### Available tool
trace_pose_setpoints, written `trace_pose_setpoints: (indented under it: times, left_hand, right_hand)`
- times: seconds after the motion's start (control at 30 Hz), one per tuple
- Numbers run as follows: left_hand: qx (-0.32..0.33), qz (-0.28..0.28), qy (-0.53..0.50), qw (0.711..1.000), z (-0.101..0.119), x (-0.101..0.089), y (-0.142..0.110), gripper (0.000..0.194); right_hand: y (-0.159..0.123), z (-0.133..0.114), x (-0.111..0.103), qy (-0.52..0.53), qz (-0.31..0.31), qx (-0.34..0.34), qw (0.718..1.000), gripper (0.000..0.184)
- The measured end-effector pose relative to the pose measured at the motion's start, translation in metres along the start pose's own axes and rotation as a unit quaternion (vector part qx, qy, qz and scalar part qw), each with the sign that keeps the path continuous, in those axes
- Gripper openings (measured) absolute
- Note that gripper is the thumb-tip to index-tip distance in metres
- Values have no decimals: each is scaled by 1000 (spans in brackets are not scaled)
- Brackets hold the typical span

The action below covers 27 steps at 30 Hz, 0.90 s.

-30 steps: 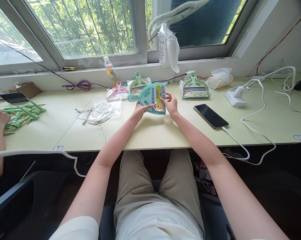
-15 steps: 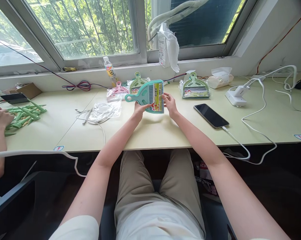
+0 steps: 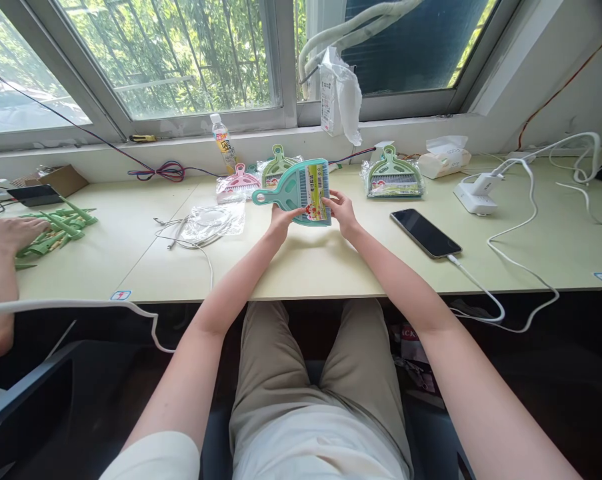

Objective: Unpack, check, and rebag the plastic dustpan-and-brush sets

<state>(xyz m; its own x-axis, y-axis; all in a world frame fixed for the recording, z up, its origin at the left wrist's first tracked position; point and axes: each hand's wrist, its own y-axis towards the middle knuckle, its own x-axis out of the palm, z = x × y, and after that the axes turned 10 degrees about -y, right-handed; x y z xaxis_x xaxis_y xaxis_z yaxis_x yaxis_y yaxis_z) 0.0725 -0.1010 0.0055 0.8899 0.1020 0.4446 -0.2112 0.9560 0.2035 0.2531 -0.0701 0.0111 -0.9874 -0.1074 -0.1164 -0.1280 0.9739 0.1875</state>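
A teal dustpan and brush set (image 3: 288,190) with a yellow label is held up above the table, its handle pointing left. My left hand (image 3: 282,219) grips its lower edge, thumb across the front. At the right edge, my right hand (image 3: 341,210) is closed on it with fingers by the label. Behind it stand a pink dustpan set (image 3: 239,183) and a green dustpan set (image 3: 277,164), both in clear wrap. Farther right lies another wrapped green dustpan set (image 3: 395,177).
A phone (image 3: 425,233) on a white cable and a charger block (image 3: 475,199) lie to the right, near a tissue pack (image 3: 444,157). On the left are a coiled cable (image 3: 195,230), a bottle (image 3: 223,143), and another person's hand (image 3: 15,233) on green plastic pieces (image 3: 61,230).
The whole view has shifted slightly to the right. My hands keep the same hold on the teal dustpan set. The other person's hand has moved right over the green pieces.
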Motion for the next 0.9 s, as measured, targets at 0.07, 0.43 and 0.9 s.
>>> trace_pose_setpoints:
  times: [0.07, 0.43, 0.9]
  left_hand:
    - [3, -1, -3, 1000, -1, -1, 2, 91]
    - [2, -28, 18, 999, -4, -5, 5, 87]
    - [-16, -118, 282, 952, 32, -44, 25, 47]
  right_hand:
    - [2, 3, 0, 31, 2, 1, 1000, 53]
    - [4, 9, 0, 64, -1, 32, 997, 45]
    - [9, 12, -6, 81, 79, 28, 993, 38]
